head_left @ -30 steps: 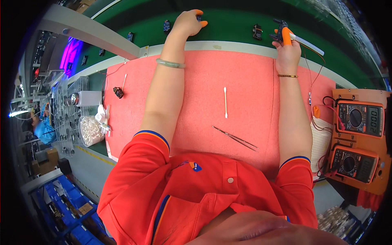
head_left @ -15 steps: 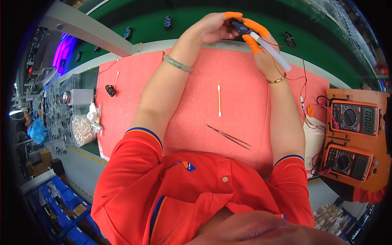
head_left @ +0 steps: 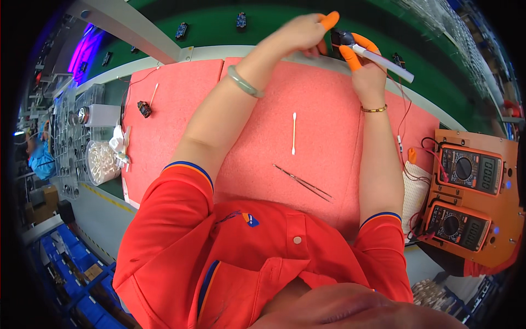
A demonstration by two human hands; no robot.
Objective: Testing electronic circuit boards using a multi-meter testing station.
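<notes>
Over the green conveyor's near edge, my right hand, in orange finger cots, pinches a white tube-shaped tool with thin dark-red wires trailing from it. Beside the tube's upper end, at those same fingers, is a small black module; whether the two are joined I cannot tell. My left hand, slightly blurred, is just left of the module, its orange-tipped finger pointing out and its other fingers apart. Below on the pink mat lie a cotton swab and metal tweezers.
Several small circuit modules sit along the green conveyor. At left are a small black part, a tub of cotton swabs and a white bottle. Two orange multimeters stand at right by a white perforated basket.
My left hand has come off the black module, its fingers spreading. My right hand has shifted slightly right with the tube and module. The whole view has shifted a little.
</notes>
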